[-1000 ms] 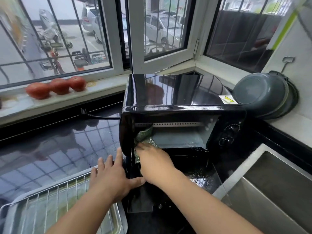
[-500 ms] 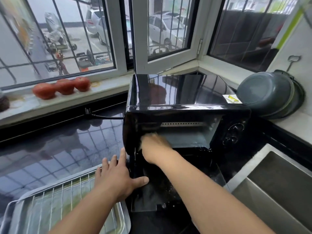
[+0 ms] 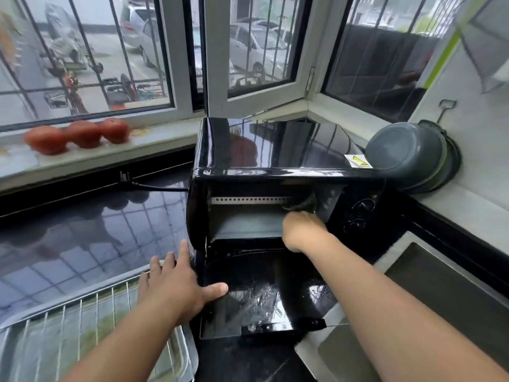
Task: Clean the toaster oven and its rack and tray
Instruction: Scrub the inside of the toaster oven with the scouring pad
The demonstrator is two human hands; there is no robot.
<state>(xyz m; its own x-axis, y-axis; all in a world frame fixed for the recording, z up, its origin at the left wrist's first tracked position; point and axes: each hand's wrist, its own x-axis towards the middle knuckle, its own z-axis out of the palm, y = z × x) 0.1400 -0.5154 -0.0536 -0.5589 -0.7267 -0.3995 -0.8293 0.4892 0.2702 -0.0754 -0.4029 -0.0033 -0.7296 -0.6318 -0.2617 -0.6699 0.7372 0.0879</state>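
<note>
Toaster oven (image 3: 275, 150) mouth faces the person, long axis left-right

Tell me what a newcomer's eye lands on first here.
The black toaster oven at centre, door dropped open, with the right hand rubbing a cloth inside at its right wall. Then the left hand bracing the oven's left corner, and three tomatoes on the windowsill.

You had barred windows (image 3: 91, 51) ahead, daylight gleaming off the black countertop (image 3: 82, 230), steel sink (image 3: 446, 293) right.
</note>
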